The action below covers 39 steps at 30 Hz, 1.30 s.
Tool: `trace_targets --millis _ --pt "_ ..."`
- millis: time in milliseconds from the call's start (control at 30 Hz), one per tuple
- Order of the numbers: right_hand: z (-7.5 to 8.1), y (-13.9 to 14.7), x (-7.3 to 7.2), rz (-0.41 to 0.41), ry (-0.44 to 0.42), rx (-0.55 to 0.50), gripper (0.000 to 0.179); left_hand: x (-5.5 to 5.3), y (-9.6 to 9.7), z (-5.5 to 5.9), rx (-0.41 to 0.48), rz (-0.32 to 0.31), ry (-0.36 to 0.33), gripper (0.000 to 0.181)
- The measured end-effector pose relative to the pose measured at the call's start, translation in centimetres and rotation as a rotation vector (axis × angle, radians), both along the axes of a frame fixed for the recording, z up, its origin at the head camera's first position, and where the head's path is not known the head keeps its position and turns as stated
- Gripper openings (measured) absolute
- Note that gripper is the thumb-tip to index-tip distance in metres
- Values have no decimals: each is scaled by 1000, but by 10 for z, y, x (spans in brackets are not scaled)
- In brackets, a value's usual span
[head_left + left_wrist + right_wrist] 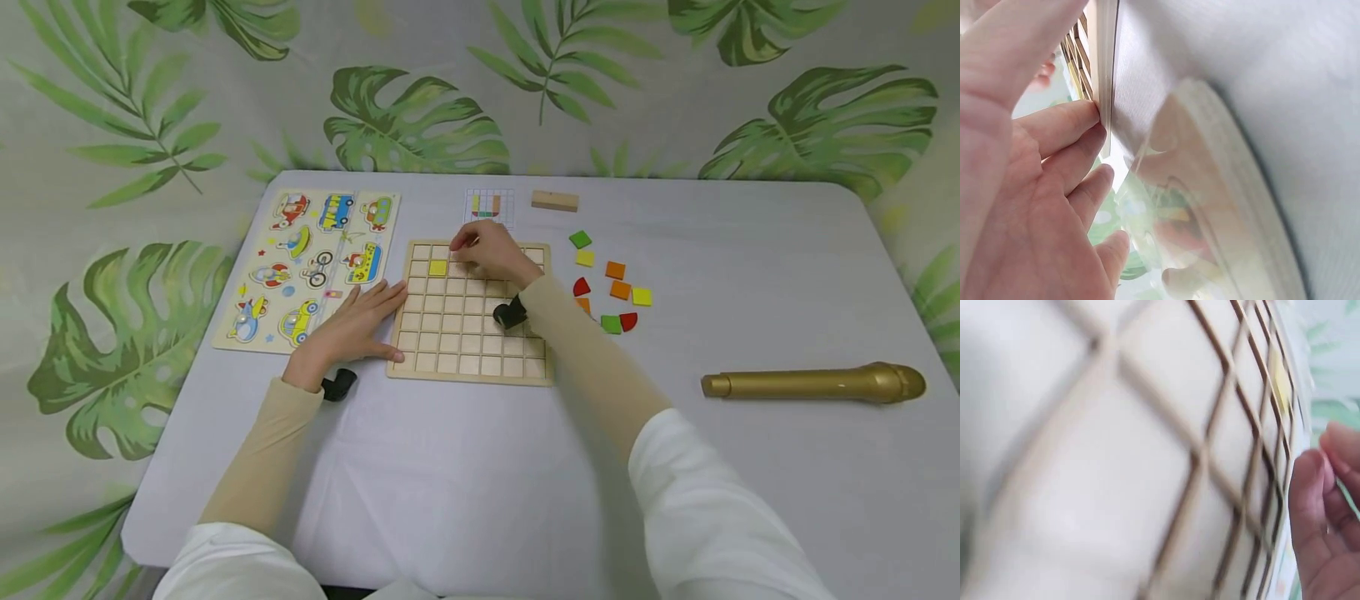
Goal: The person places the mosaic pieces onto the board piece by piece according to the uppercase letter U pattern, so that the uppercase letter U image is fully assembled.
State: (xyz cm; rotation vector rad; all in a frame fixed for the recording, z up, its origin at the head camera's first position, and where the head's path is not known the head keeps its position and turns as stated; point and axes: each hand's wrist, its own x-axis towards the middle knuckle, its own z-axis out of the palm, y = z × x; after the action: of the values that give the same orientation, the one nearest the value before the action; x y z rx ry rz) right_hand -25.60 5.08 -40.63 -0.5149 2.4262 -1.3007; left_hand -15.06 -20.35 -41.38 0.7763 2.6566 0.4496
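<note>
A square wooden grid board (450, 377) lies on the table with one yellow tile (438, 267) in a cell near its top left. My left hand (356, 323) rests with fingers extended against the board's left edge; in the left wrist view its fingertips (1088, 115) meet the board's side. Over the upper part of the board, my right hand (487, 250) is just right of the yellow tile. Thumb and fingertips (1307, 465) come close together in the right wrist view, and I cannot tell whether something small is between them.
Loose green, yellow, orange and red pieces (620, 290) lie right of the board. Behind it are a pattern card (502, 200) and a wooden block (555, 201). A vehicle picture puzzle (288, 268) lies left, partly beneath my left hand. A gold microphone (813, 384) lies far right.
</note>
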Motion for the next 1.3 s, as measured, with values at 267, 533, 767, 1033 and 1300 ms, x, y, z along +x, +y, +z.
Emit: trace_targets --millis 267,533,767,1033,1300 --pt "7 64 -8 -45 -80 -129 21 0 1 1 0 -6 4 105" --pt "7 129 -13 -114 -127 -146 31 0 2 1 -9 -6 5 105" --pt "9 175 -7 -186 -141 -103 32 0 1 1 -3 -5 3 104" --pt "7 212 -1 -243 -134 -5 38 1 1 2 1 -5 2 104" --pt "4 228 4 -258 -151 -20 37 1 1 2 4 -7 4 105"
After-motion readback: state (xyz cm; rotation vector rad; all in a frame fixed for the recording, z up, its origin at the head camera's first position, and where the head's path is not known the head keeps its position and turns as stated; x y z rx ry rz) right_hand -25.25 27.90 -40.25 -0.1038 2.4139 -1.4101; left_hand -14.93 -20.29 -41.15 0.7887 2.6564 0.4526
